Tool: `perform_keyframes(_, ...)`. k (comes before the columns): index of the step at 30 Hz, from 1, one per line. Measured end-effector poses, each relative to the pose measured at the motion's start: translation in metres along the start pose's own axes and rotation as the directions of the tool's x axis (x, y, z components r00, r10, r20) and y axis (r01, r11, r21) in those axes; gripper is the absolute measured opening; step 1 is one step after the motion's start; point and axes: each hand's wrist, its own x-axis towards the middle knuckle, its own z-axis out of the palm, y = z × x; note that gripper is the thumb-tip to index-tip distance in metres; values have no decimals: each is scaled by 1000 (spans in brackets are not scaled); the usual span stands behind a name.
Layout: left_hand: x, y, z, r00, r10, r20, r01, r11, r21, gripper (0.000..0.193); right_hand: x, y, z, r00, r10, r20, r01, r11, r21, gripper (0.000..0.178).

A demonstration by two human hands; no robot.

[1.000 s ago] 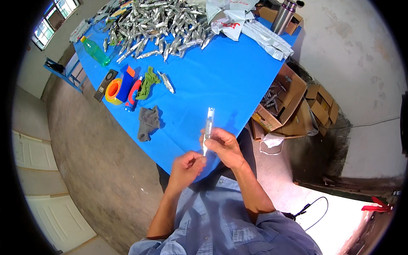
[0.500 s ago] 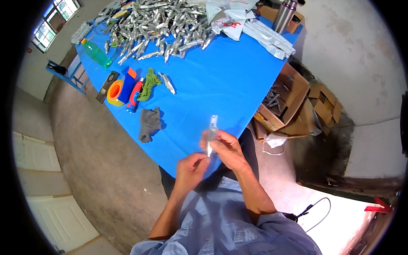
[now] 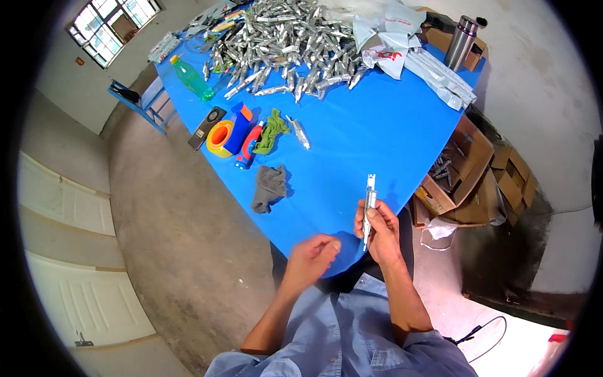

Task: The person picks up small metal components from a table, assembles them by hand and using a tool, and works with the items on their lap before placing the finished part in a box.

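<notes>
One silver tube [image 3: 369,204] stands upright, gripped in the right hand [image 3: 380,232]; the left hand [image 3: 312,259] beside it is loosely curled, empty. Many tubes [image 3: 295,38] remain heaped far beyond, apparently unhandled.

A person in a light blue-grey collared shirt, sleeves rolled above the elbows, forearms bare, with dark trousers below; the left hand [image 3: 312,257] and right hand [image 3: 380,231] are ungloved.
</notes>
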Motion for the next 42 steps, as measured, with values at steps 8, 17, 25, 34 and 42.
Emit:
perform_keyframes(8, 42, 26, -89, 810, 454, -371, -254, 843, 474, 15, -8, 4, 9, 999, -44, -16, 36, 947, -318, 13)
perform_keyframes(17, 155, 44, -172, 662, 739, -125, -110, 261, 959, 31, -8, 17, 10, 982, -184, 40, 173, 798, -577, 14)
perform_keyframes(25, 186, 44, -175, 760, 626, -173, 104, 146, 984, 38, -4, 22, 3, 972, -227, 58, 211, 739, -640, 13)
perform_keyframes(34, 166, 38, -208, 791, 509, -339, 44, 505, 862, 37, -6, 21, 8, 976, -213, 48, 194, 747, -636, 18)
perform_keyframes(42, 49, 74, -140, 927, 233, -294, -328, 883, -337, 47, -8, 16, 7, 976, -208, 60, 200, 764, -614, 17)
